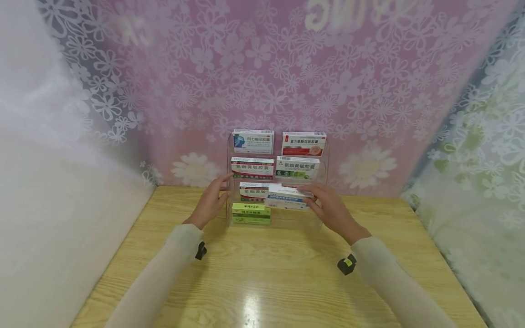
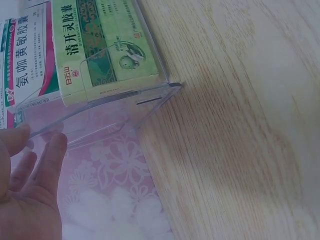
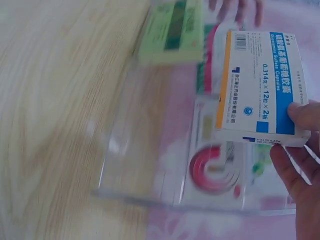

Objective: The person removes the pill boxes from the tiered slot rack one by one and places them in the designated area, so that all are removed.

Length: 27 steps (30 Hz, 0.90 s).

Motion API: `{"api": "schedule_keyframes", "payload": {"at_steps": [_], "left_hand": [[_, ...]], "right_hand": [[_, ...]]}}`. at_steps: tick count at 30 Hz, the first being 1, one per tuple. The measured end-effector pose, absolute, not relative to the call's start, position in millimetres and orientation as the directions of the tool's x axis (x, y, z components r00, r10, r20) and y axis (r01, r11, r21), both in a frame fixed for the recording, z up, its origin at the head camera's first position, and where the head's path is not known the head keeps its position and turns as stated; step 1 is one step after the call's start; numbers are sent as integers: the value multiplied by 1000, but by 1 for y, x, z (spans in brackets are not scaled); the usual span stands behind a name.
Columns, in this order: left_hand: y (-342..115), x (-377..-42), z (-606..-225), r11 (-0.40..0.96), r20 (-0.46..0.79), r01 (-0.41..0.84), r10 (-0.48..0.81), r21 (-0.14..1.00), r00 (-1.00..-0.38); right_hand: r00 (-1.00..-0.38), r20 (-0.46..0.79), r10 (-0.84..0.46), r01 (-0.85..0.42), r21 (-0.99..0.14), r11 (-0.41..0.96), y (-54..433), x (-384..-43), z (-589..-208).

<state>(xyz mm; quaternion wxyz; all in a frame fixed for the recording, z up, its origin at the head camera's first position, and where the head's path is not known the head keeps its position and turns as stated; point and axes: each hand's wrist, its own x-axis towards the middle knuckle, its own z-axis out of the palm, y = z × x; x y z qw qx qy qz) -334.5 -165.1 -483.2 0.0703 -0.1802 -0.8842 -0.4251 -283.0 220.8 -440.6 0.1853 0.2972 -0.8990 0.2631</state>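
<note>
My right hand pinches a white and blue medicine box, labelled Glucosamine Sulfate Capsules, between thumb and fingers. The box is tilted in front of the right side of a clear tiered display rack. Fingertips of my left hand touch the rack's left side panel, the fingers fairly straight. Beside that hand, a green medicine box stands in the lowest tier, with a white and red box in the tier above. Through the clear plastic, a white box with a red ring shows behind the held box.
Upper tiers hold a white and blue box, a red and white box, another white and red box and a white and green box. The rack stands on a wooden table against a pink floral backdrop.
</note>
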Motion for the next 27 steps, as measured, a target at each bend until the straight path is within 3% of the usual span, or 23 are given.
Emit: {"api": "schedule_keyframes", "payload": {"at_steps": [4,8,16,21,27], "left_hand": [[-165,-334,-483,575,277,377,257,726,-926],[-164,-333,-482,578,281,380,258,722,-925],[-163,-332,-480,585,268,372,259,721,-928],[-164,-331,-478,586,258,364,259,724,-931],[-166,-334,-480,583,257,360,255,729,-932]], "right_hand": [[-741,475,-474,-663,-411,625,205,-272,-440],[-761,375,-530,-648,-490,583,187,-263,-452],[-825,129,-551,-478,-679,557,162,-256,-496],[-839,69,-539,-399,-753,523,149,-256,-516],[-825,58,-562,-397,-767,504,136,-261,-528]]}}
